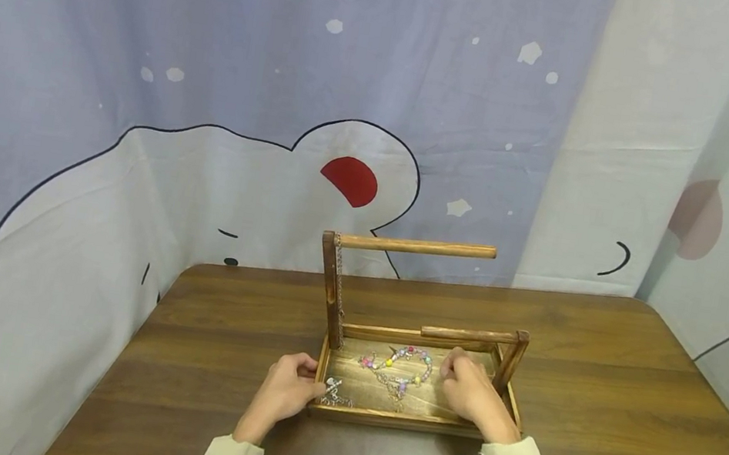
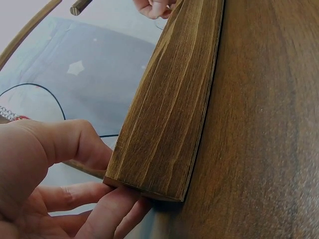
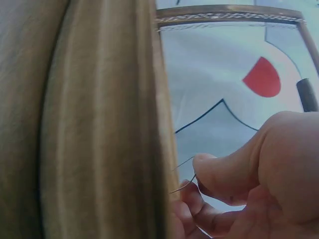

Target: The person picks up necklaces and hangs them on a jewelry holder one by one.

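Though head view hides it, thin wire (image 3: 184,187), right fingers (image 3: 219,172) pinching

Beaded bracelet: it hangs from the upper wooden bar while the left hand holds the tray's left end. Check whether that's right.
Not quite: the beaded bracelet lies inside the wooden tray, not hanging from the upper wooden bar, as the head view shows. The left hand does hold the tray's left end.
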### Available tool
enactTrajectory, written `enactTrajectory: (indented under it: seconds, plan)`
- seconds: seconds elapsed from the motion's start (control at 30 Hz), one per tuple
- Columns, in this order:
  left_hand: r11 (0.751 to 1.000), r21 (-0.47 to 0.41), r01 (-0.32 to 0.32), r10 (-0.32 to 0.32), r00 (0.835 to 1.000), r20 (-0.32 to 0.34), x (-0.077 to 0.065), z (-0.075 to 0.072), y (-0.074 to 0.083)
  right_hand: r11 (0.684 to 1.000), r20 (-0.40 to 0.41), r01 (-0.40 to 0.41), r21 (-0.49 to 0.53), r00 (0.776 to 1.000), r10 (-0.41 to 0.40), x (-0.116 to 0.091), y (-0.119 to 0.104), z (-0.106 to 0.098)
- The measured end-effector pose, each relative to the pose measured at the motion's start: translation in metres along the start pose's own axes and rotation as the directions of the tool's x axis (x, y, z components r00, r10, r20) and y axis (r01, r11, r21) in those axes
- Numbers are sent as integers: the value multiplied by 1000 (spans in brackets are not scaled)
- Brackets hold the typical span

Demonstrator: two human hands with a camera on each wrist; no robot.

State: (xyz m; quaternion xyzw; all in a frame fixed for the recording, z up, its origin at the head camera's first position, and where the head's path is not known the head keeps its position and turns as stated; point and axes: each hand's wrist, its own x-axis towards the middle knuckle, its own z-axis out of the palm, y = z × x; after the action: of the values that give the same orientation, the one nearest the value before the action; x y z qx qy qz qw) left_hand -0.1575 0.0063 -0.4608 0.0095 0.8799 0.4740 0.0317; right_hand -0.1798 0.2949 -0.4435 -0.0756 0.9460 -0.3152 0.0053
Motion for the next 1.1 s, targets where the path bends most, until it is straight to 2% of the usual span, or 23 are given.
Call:
enactTrajectory:
  seconds: [0.27,1.1]
  plan:
    - [1000,1,-17,17,1000,3,-1,0,-1,999,1,12,53,1000,-12,-5,-9,-9]
    - [999,-3,-37,37,999,-5,0,0,-2,990,5,104,100,994,-105,-20,-33,-31]
